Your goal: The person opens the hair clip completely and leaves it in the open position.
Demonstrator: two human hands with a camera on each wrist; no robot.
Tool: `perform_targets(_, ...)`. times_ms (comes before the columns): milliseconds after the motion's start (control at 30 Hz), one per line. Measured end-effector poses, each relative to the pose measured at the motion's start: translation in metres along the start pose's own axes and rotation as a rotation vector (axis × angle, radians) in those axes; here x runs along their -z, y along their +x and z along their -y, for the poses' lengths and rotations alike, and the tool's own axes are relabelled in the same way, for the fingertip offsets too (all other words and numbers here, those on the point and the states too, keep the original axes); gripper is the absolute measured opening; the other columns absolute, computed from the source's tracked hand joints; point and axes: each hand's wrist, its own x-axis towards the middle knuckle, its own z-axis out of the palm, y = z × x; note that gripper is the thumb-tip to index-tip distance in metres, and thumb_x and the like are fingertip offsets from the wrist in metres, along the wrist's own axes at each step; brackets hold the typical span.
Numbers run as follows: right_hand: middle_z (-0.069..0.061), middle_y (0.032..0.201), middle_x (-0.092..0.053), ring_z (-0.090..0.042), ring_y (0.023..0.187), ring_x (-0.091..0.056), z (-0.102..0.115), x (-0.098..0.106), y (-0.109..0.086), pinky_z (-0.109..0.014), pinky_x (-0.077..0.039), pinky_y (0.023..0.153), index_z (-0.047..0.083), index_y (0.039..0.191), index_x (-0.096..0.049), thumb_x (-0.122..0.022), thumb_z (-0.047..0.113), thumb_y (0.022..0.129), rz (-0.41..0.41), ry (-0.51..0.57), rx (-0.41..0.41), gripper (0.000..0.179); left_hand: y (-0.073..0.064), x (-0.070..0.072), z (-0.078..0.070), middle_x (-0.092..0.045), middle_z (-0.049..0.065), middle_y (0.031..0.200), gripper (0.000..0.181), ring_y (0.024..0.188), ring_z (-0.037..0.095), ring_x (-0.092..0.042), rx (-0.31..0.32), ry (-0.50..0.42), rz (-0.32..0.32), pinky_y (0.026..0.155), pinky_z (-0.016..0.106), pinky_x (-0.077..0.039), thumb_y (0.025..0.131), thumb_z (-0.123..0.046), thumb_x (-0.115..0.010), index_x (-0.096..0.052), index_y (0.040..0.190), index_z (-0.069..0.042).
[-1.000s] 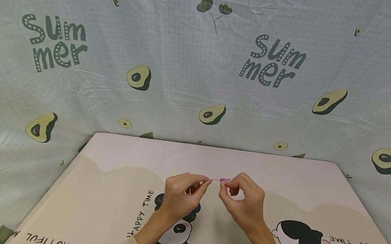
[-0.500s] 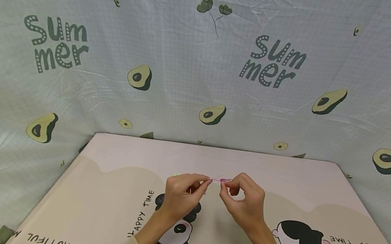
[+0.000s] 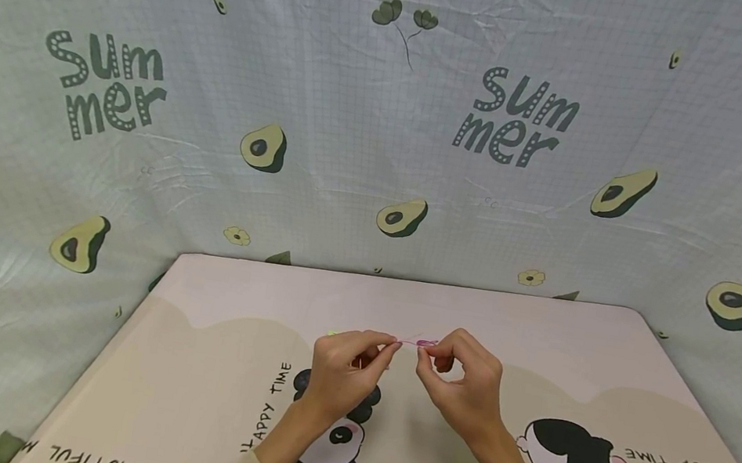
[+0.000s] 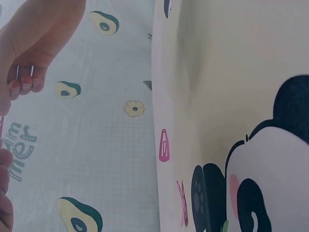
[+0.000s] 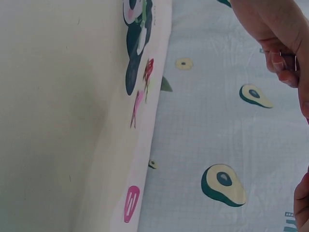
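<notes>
Over the middle of the table, both hands meet at a thin pink item point(image 3: 409, 341), only a narrow strip of which shows between them. My left hand point(image 3: 350, 363) pinches one end between thumb and forefinger. My right hand point(image 3: 466, 379) pinches the other end, its remaining fingers curled. In the left wrist view the pink item point(image 4: 1, 126) is a sliver at the frame's edge; I cannot tell its kind. A pink snap hair clip point(image 4: 164, 145) lies on the table below the hands. In the right wrist view the hands are partly cut off.
Near the hair clip point(image 5: 131, 204) lie crossed thin pink pieces point(image 5: 136, 104) and a small red and green piece point(image 5: 148, 72). A bright green bit point(image 3: 332, 332) shows beside the left hand. The printed table cover point(image 3: 206, 390) ends at a patterned curtain point(image 3: 332, 99).
</notes>
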Motion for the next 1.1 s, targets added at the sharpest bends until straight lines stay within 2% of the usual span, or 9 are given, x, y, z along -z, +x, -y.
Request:
perform_targets(200, -0.001, 0.069, -0.059, -0.010, 0.061, -0.053, -0.0002, -0.0004, 0.0008, -0.015, -0.049, 0.060, 0.008, 0.079, -0.066, -0.081, -0.009, 0.071, -0.003, 0.008, 0.009, 0.024, 0.0006, 0.0011, 0.0001, -0.067, -0.002, 0.059, 0.005, 0.046, 0.004, -0.050, -0.003, -0.003, 0.001, 0.049, 0.008, -0.041, 0.091, -0.010, -0.078, -0.079, 0.093, -0.006)
perform_targets(467, -0.001, 0.069, -0.060, -0.010, 0.061, -0.053, -0.0009, 0.0013, 0.0004, -0.014, -0.049, 0.061, 0.008, 0.079, -0.068, -0.082, -0.009, 0.071, 0.010, -0.003, -0.004, 0.024, 0.0006, -0.0002, 0.0010, -0.068, -0.002, 0.060, 0.004, 0.047, 0.004, -0.051, -0.002, 0.004, 0.000, 0.048, 0.010, -0.043, 0.088, -0.006, -0.079, -0.079, 0.092, -0.007)
perform_targets(833, -0.001, 0.068, -0.061, -0.009, 0.061, -0.053, -0.0016, 0.0019, 0.0010, -0.014, -0.049, 0.061, 0.009, 0.079, -0.067, -0.083, -0.008, 0.072, 0.014, -0.011, -0.015, 0.024, 0.0004, -0.0005, 0.0017, -0.069, -0.002, 0.061, 0.007, 0.046, 0.003, -0.051, -0.003, 0.003, -0.006, 0.049, 0.008, -0.041, 0.093, -0.009, -0.074, -0.080, 0.095, -0.006)
perform_targets(1100, -0.001, 0.070, -0.062, -0.010, 0.062, -0.054, -0.0013, 0.0030, -0.0001, -0.013, -0.049, 0.062, 0.008, 0.080, -0.068, -0.083, -0.007, 0.073, 0.032, -0.022, -0.039, 0.023, -0.0001, -0.0022, 0.0007, -0.069, -0.003, 0.061, 0.010, 0.046, 0.003, -0.051, 0.003, 0.008, -0.009, 0.047, 0.009, -0.041, 0.086, -0.001, -0.077, -0.080, 0.094, -0.006)
